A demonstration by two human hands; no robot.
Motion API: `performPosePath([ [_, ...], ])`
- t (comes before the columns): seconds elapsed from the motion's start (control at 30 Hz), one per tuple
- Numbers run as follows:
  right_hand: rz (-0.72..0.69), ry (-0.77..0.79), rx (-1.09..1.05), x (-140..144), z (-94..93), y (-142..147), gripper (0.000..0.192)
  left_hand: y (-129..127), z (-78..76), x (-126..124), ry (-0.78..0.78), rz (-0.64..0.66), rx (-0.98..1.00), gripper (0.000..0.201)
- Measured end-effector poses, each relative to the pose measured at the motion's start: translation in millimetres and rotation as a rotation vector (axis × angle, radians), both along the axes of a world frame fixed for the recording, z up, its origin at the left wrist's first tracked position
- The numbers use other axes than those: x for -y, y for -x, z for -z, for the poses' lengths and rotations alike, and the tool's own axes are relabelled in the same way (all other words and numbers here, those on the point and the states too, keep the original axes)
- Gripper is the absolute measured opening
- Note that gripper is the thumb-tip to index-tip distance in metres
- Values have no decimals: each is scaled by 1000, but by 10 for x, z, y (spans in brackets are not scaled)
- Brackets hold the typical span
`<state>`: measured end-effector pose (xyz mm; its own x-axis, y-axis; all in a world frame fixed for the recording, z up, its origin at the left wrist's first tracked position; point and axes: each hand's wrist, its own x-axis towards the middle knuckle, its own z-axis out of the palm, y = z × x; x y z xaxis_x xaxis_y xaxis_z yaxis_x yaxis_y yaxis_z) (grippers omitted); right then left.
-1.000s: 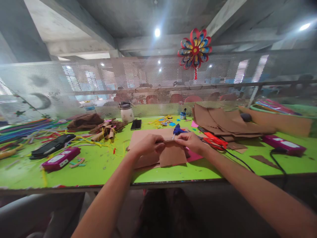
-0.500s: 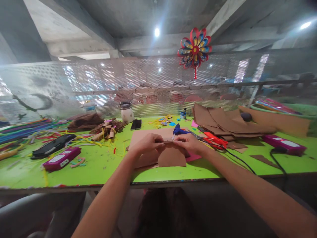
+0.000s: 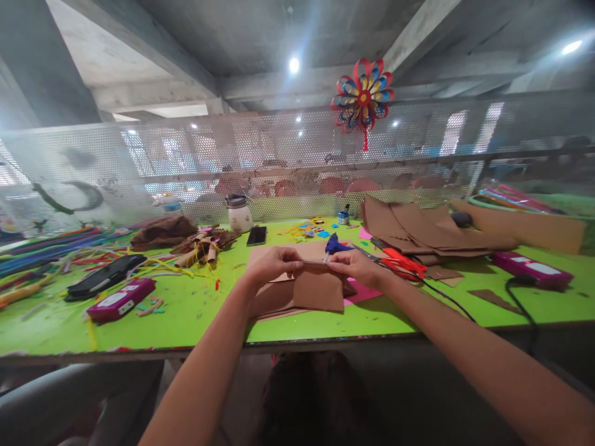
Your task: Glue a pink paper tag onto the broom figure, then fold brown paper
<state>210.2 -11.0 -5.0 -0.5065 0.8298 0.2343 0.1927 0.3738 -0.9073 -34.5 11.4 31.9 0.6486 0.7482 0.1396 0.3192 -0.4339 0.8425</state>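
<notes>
Both my hands pinch the top edge of a piece of brown paper (image 3: pixel 318 291), which hangs down in front of them. My left hand (image 3: pixel 274 265) is closed on its left end. On the right end, the fingers of my right hand (image 3: pixel 356 265) are closed too. Under and behind lie more brown sheets (image 3: pixel 269 300) on the green table. A blue glue gun (image 3: pixel 335 244) rests just beyond my right hand. Beside it are red-handled scissors (image 3: pixel 403 262). A pink sheet (image 3: pixel 365 291) shows below my right wrist.
Stacked brown paper (image 3: pixel 418 229) lies at the back right, near a purple power strip (image 3: pixel 532 269) with a black cord. To the left are another purple strip (image 3: pixel 121 300), a black case (image 3: pixel 106 276) and paper rolls (image 3: pixel 199 251). A phone (image 3: pixel 257 235) and a jar (image 3: pixel 238 214) stand behind.
The held brown paper has turned slightly, so its hanging part now looks wider and more rectangular. Both hands keep their pinch in nearly the same place. The view has shifted a little.
</notes>
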Motion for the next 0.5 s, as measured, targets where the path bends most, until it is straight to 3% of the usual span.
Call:
performPosePath([
  [0.3, 81, -37, -123, 55, -38, 44, 39, -46, 36, 46, 130, -94, 262, 27],
  [0.5, 33, 18, -330, 131, -128, 14, 44, -34, 27, 80, 333, -23, 458, 24],
])
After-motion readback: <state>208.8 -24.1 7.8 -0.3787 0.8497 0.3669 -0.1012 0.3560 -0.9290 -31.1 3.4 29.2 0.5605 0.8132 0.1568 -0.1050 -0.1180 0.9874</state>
